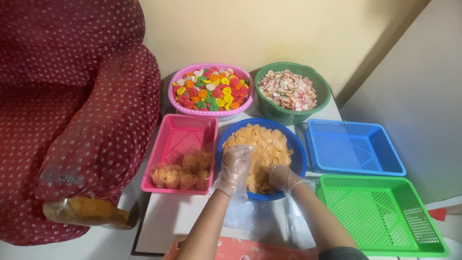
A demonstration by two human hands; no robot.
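My left hand, in a clear plastic glove, rests over the near left rim of a blue round bowl heaped with pale orange crackers. My right hand, also gloved, is dug into the crackers at the bowl's near side, fingers curled among them. Whether either hand grips crackers I cannot tell. Just left, a pink rectangular basket holds several small clear bags of the same crackers at its near end. Clear plastic sheets lie under my forearms.
A pink bowl of multicoloured crackers and a green bowl of white-pink crackers stand at the back. A blue basket and a green basket sit at the right. A dark red dotted sofa arm fills the left.
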